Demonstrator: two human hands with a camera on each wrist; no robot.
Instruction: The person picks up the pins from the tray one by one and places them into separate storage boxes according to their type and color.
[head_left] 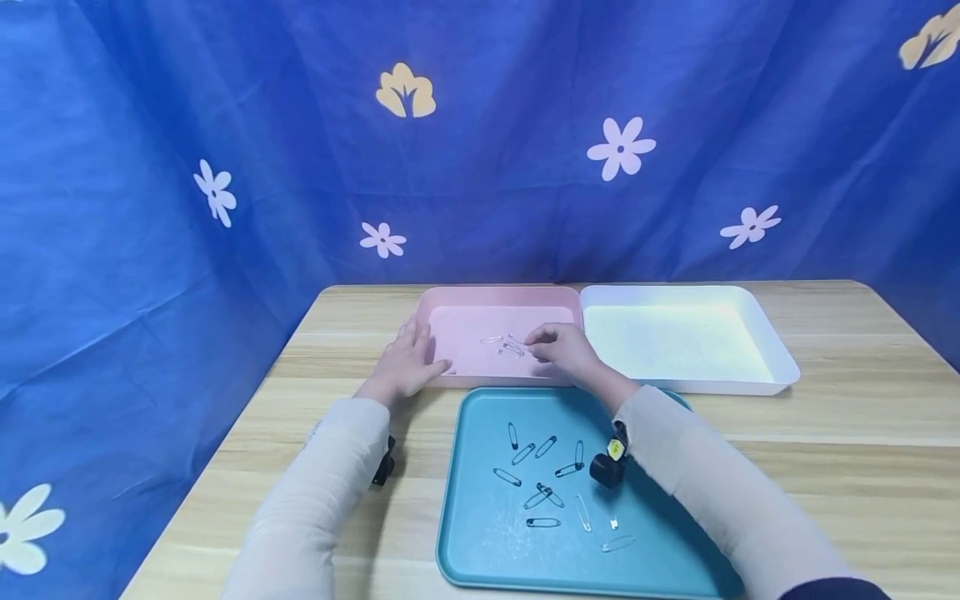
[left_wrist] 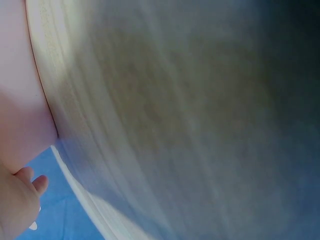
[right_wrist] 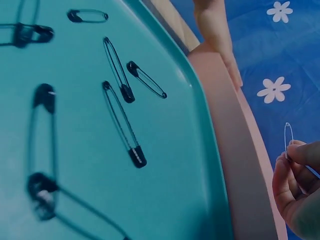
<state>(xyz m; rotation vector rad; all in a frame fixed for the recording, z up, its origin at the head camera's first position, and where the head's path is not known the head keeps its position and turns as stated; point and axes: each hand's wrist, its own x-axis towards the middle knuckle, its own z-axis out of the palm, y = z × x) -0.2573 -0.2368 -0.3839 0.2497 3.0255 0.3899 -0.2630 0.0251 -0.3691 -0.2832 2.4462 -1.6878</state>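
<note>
My right hand (head_left: 562, 348) pinches a silver safety pin (right_wrist: 285, 140) between thumb and fingertips, held over the right part of the pink tray (head_left: 457, 329). Below and left of those fingertips, several silver safety pins (head_left: 513, 350) lie in a small group on that tray's floor. With fingers spread, my left hand (head_left: 403, 365) rests on the pink tray's left rim, its thumb reaching along the front edge. In front, the teal tray (head_left: 480, 546) carries scattered black-headed safety pins (head_left: 543, 522) and a few silver ones, including a bright pin (head_left: 583, 513) near the front.
A white tray (head_left: 675, 337) stands right beside the pink one. All three trays sit on a wooden table (head_left: 862, 417), with a blue flowered cloth (head_left: 487, 183) hanging behind. My right forearm crosses over the teal tray. Mostly blurred tabletop fills the left wrist view.
</note>
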